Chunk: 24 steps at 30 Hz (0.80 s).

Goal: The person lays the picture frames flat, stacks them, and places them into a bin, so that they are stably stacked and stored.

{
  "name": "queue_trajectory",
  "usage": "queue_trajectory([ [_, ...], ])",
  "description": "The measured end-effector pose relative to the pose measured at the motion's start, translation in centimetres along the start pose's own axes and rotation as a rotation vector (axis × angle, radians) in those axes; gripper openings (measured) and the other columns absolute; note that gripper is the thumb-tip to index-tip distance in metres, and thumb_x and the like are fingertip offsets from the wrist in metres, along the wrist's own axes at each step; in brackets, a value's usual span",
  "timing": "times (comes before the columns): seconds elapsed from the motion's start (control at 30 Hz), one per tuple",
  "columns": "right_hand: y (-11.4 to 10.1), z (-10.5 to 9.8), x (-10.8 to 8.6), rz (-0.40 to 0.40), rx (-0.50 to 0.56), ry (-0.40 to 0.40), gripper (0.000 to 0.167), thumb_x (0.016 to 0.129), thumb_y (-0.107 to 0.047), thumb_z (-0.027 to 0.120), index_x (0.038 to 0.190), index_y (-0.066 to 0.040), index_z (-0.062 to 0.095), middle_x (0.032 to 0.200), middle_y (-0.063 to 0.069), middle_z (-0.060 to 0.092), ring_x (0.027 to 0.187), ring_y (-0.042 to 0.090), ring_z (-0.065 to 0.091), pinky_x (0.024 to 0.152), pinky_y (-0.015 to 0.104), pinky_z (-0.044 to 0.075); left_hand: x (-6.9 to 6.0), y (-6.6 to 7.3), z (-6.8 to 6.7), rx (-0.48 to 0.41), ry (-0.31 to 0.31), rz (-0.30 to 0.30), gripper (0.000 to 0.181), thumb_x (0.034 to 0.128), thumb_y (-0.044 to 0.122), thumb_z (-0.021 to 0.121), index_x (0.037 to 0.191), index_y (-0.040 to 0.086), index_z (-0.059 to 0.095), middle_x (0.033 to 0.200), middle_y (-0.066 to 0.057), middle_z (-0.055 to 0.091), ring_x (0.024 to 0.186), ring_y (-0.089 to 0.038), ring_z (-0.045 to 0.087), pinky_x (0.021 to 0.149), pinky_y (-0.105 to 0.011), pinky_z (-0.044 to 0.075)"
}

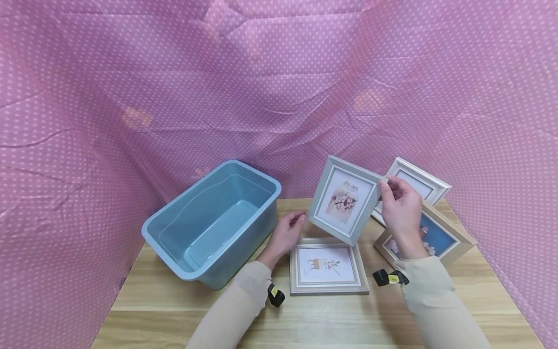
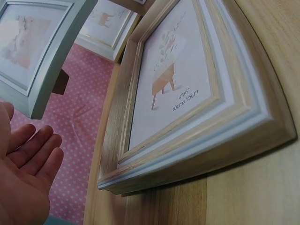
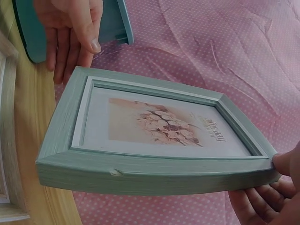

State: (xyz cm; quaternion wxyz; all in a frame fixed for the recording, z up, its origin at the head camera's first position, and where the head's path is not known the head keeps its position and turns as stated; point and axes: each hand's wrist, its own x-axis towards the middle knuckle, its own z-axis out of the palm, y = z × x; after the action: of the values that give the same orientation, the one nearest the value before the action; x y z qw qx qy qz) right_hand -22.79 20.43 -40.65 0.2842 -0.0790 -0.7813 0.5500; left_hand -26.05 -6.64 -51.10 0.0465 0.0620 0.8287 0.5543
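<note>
My right hand [image 1: 403, 206] pinches a grey-green photo frame [image 3: 108, 176] by its right edge, thumb on the front and fingers behind. The frame is tilted in the air, its flower picture facing me. My left hand [image 1: 285, 235] is beside the frame's left corner, fingers extended and palm showing in the left wrist view; whether it touches the corner I cannot tell. Below lies a wood-toned photo frame [image 1: 329, 290] with a deer drawing, flat on the table.
A blue-grey plastic bin [image 1: 209, 264] stands left on the wooden table [image 1: 322, 320]. Right, behind my right hand, are a white photo frame [image 1: 429, 177] and a beige photo frame [image 1: 462, 235] with a blue picture. Pink dotted cloth [image 1: 279, 97] hangs around the table.
</note>
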Motion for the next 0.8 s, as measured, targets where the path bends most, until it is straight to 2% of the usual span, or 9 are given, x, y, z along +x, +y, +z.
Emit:
queue_trajectory([
  [0.07, -0.18, -0.07, -0.09, -0.001, -0.001, -0.003, 0.035, 0.109, -0.024, 0.066, 0.132, 0.002, 0.072, 0.096, -0.013, 0.068, 0.075, -0.008, 0.063, 0.066, 0.007, 0.052, 0.01, -0.02, -0.02, 0.002, 0.001, 0.008, 0.045, 0.1144, 0.037, 0.052, 0.149, 0.010, 0.063, 0.146, -0.013, 0.069, 0.138, -0.033, 0.064, 0.120, -0.053, 0.051],
  [0.23, -0.49, -0.34, -0.38, 0.006, -0.019, -0.029, 0.035, 0.110, -0.025, 0.064, 0.133, 0.000, 0.072, 0.111, 0.014, 0.076, 0.077, -0.009, 0.063, 0.069, 0.007, 0.052, 0.11, -0.18, -0.05, -0.007, -0.008, 0.049, 0.046, 0.1143, 0.036, 0.053, 0.148, 0.007, 0.063, 0.145, -0.016, 0.069, 0.137, -0.035, 0.064, 0.120, -0.054, 0.051],
  [0.3, -0.57, -0.42, -0.51, 0.009, -0.028, -0.039, 0.035, 0.110, -0.026, 0.064, 0.133, 0.000, 0.072, 0.115, 0.020, 0.076, 0.077, -0.009, 0.063, 0.069, 0.006, 0.053, 0.11, -0.24, -0.08, -0.014, -0.019, 0.056, 0.048, 0.1142, 0.037, 0.053, 0.150, 0.006, 0.061, 0.146, -0.016, 0.069, 0.137, -0.035, 0.064, 0.120, -0.054, 0.051],
  [0.53, -0.35, -0.40, -0.60, -0.003, -0.031, -0.051, 0.036, 0.110, -0.026, 0.064, 0.134, 0.001, 0.072, 0.114, 0.024, 0.077, 0.077, -0.010, 0.063, 0.067, 0.006, 0.052, -0.09, -0.37, -0.38, -0.058, -0.067, 0.076, 0.050, 0.1148, 0.039, 0.050, 0.154, 0.008, 0.057, 0.155, -0.015, 0.062, 0.144, -0.035, 0.059, 0.123, -0.053, 0.049],
  [0.8, -0.22, -0.30, -0.78, -0.011, -0.017, -0.067, 0.035, 0.110, -0.023, 0.064, 0.131, 0.003, 0.073, 0.116, 0.029, 0.077, 0.078, -0.013, 0.063, 0.071, 0.004, 0.053, -0.10, -0.65, -0.91, -0.124, -0.159, 0.124, 0.055, 0.1156, 0.037, 0.048, 0.161, 0.006, 0.047, 0.166, -0.015, 0.051, 0.154, -0.037, 0.048, 0.130, -0.055, 0.038],
])
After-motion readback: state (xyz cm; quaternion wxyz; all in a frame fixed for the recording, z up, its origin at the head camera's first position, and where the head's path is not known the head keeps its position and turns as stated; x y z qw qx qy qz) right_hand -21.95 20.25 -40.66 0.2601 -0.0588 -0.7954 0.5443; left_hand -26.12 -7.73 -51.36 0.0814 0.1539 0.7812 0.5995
